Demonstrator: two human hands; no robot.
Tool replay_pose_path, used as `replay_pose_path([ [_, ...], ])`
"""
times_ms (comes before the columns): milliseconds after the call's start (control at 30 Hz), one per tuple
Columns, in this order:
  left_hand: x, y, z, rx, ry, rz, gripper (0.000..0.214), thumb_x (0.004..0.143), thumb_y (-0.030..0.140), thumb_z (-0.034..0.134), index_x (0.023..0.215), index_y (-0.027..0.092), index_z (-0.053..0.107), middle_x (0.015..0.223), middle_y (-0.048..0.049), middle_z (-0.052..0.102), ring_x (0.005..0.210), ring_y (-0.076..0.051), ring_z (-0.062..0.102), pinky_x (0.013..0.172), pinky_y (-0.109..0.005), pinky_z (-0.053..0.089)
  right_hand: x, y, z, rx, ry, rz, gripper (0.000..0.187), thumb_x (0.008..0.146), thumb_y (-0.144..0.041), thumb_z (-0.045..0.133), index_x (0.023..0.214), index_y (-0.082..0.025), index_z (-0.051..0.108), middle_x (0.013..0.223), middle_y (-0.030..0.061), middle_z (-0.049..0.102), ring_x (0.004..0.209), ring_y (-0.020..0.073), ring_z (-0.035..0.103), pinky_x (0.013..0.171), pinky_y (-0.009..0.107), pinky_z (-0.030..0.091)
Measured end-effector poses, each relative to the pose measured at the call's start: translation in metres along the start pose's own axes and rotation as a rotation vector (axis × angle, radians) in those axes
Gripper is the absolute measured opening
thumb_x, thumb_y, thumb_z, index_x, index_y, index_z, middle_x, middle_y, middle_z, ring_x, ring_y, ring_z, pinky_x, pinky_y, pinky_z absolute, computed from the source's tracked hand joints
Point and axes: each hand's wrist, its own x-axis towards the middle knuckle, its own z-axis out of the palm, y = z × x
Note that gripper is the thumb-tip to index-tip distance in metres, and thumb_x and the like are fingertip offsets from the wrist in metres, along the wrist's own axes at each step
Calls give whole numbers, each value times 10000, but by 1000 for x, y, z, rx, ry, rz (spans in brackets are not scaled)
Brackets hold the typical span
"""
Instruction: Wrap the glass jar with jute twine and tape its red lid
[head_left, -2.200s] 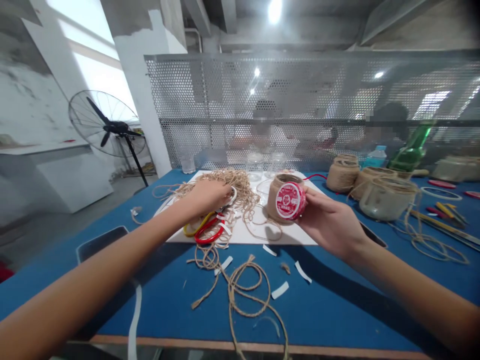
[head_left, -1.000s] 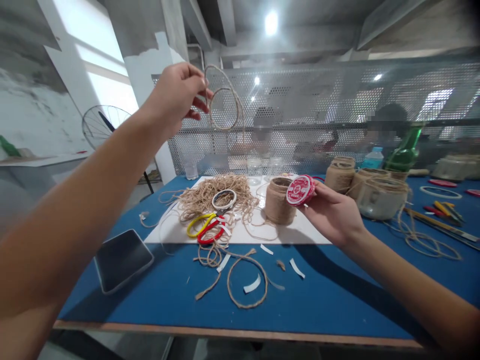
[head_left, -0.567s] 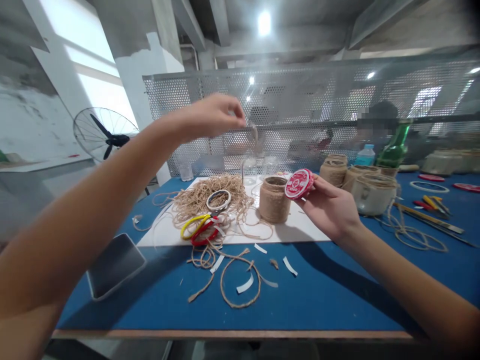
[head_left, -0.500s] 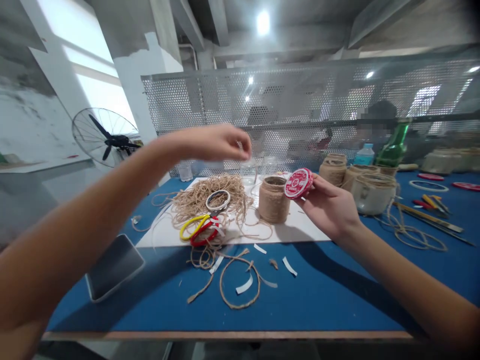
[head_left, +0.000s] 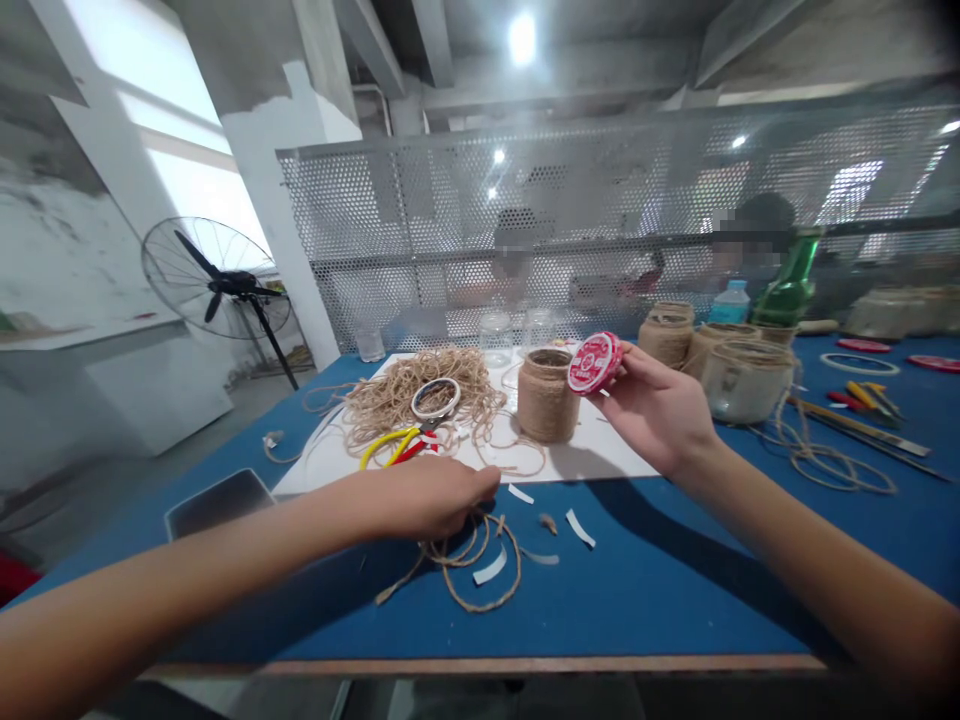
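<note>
Right hand [head_left: 656,410] grasping round red-white lid [head_left: 594,363] | left hand [head_left: 424,503] over looped jute twine [head_left: 486,607], grip unclear

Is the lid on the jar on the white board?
Off: the jar shows an open mouth; the right hand holds the red lid.

"What's around the jar [head_left: 547,398] on my board [head_left: 600,455]?"

"I've got a twine pile [head_left: 420,395] and scissors [head_left: 397,450] left of it, glass jars [head_left: 496,338] behind, more jars [head_left: 742,385] right."
</note>
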Motion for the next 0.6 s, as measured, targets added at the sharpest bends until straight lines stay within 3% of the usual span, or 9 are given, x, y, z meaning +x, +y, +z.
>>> replay_pose_path([
  [133, -2, 0, -19, 28, 47, -45, 306, 707, 164, 468, 1010, 174, 511, 785, -54, 617, 649, -158, 546, 513, -233, 349, 0, 0, -1, 7, 12, 3, 145, 776, -127, 470, 726, -190, 591, 678, -9, 472, 588, 104, 391, 664, 287, 419],
  [267, -8, -7, -59, 41, 277, -14, 181, 770, 177, 414, 822, 185, 587, 818, -28, 603, 685, -124, 529, 593, -226, 374, 1, -4, -3, 25, 8, -7, 172, 797, -121, 443, 730, -179, 592, 715, -2, 486, 632, 99, 439, 681, 264, 426],
  [467, -20, -28, -127, 83, 855, -158, 168, 777, 179, 447, 776, 139, 610, 769, -9, 605, 691, -91, 523, 668, -210, 393, 2, -2, -5, 37, -21, -9, 179, 812, -123, 438, 724, -174, 585, 702, -11, 475, 618, 83, 440, 672, 232, 433],
  [600, -16, -43, -162, 143, 1180, -303, 236, 826, 176, 395, 912, 97, 600, 883, -46, 610, 784, -91, 512, 763, -229, 399, 0, 4, -5, 53, -43, 20, 167, 813, -128, 449, 748, -181, 593, 683, -20, 470, 603, 81, 437, 627, 210, 430],
])
